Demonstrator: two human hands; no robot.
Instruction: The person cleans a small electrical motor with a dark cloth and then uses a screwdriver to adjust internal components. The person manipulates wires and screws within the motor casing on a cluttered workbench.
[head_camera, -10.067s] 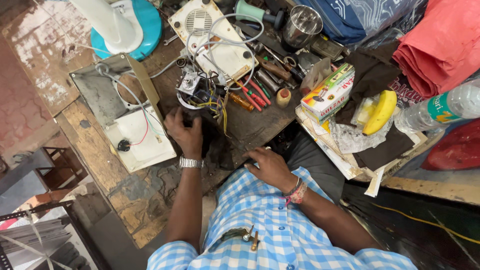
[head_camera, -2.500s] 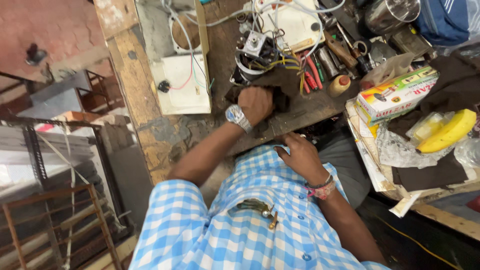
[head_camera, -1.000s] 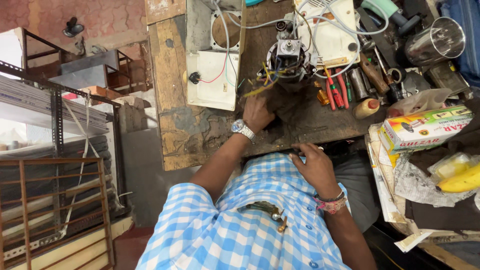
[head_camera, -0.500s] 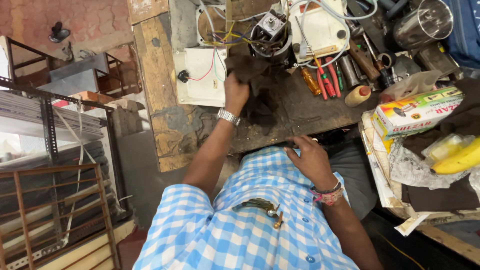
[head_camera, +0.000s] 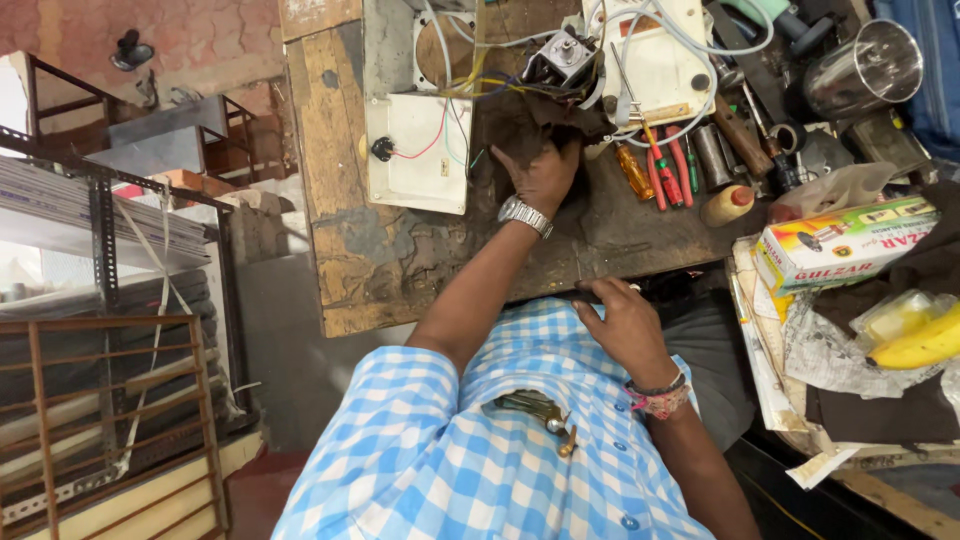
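My left hand (head_camera: 545, 175) is pressed down on a dark cloth (head_camera: 520, 135) at top centre of the frame, fingers curled into it, right below the little wired motor (head_camera: 563, 58). Right hand (head_camera: 625, 325) just rests loosely closed on the bench edge (head_camera: 440, 290), can't tell if it's holding anything. Best to wipe slowly and keep the rag off those loose yellow wires (head_camera: 470, 85).

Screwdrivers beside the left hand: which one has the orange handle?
The leftmost screwdriver, closest to the left hand. The ones to its right have red handles.
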